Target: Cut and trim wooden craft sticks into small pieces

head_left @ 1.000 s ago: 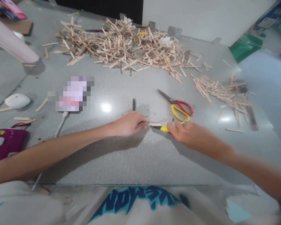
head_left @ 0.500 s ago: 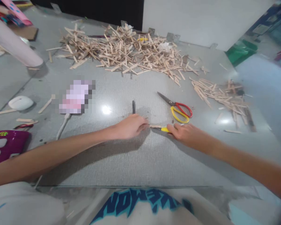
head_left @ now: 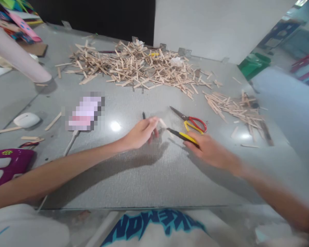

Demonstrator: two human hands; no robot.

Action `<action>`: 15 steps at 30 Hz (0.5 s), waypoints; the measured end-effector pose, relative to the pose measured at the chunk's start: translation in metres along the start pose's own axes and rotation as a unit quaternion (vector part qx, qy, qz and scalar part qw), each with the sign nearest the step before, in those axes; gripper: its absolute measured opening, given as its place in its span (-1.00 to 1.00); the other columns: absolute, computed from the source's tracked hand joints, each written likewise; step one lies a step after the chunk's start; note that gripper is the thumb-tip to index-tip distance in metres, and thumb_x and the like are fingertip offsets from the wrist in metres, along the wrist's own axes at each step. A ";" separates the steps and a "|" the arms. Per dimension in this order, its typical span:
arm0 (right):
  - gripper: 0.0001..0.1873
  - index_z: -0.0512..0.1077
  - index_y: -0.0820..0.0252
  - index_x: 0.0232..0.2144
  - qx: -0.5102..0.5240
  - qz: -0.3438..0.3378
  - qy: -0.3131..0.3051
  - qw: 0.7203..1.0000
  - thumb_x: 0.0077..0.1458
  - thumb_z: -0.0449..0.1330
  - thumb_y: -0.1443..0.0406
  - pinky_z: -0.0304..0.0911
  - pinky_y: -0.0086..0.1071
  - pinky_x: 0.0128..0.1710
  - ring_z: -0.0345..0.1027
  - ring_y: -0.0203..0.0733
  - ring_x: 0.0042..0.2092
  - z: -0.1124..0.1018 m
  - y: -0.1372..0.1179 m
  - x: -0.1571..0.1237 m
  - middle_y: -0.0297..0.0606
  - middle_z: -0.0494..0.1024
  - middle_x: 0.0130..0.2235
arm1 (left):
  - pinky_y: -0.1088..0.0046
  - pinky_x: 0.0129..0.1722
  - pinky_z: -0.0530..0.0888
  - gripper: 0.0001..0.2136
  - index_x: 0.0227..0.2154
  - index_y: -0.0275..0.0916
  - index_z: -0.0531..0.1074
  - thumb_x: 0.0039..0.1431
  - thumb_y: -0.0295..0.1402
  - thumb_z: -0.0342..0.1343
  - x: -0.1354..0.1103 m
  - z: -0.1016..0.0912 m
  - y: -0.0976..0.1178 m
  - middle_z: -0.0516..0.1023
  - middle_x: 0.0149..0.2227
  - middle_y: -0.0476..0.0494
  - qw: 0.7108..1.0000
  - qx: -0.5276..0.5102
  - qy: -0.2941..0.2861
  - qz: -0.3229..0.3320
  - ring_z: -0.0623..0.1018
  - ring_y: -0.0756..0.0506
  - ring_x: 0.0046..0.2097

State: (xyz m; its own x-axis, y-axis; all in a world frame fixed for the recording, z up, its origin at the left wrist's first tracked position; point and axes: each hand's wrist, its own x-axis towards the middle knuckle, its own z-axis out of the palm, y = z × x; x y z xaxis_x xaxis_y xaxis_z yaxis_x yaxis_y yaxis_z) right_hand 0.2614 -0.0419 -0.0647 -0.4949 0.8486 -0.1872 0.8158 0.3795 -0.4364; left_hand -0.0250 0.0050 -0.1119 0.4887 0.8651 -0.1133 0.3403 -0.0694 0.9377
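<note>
Stick (head_left: 162, 122) sits pinched in the left hand (head_left: 141, 133) while the right hand (head_left: 212, 151) grips the knife (head_left: 182, 135), so those left fingertips (head_left: 153, 120) should be clear of its tip.

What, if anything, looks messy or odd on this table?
The heap of wooden sticks at the far side of the table looks untidy: pieces lie crisscrossed at all angles, with a whitish scrap and something yellow among them. Nothing odd stands out about the yellow-and-black tool in the right hand.
</note>
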 end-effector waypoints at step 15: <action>-0.61 0.25 0.07 -0.25 0.430 0.090 -0.118 0.891 0.47 0.21 -0.03 0.13 -0.41 -0.51 0.15 -0.35 -0.49 0.007 -0.018 -0.014 -0.50 0.28 -0.43 | 0.63 -0.56 0.34 -0.40 0.51 -0.27 -0.22 0.61 -0.30 -0.08 -0.007 0.046 -0.033 0.53 -0.42 0.12 0.985 -0.015 0.012 0.172 0.43 0.08 -0.56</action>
State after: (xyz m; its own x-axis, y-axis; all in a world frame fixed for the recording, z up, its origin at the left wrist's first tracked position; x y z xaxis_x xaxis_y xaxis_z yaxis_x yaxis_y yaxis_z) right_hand 0.2513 -0.0628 -0.0607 -0.5116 0.7277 -0.4569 0.4070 -0.2630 -0.8747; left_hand -0.0029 -0.0212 -0.1571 0.5516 0.8045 0.2201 0.1339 -0.3459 0.9287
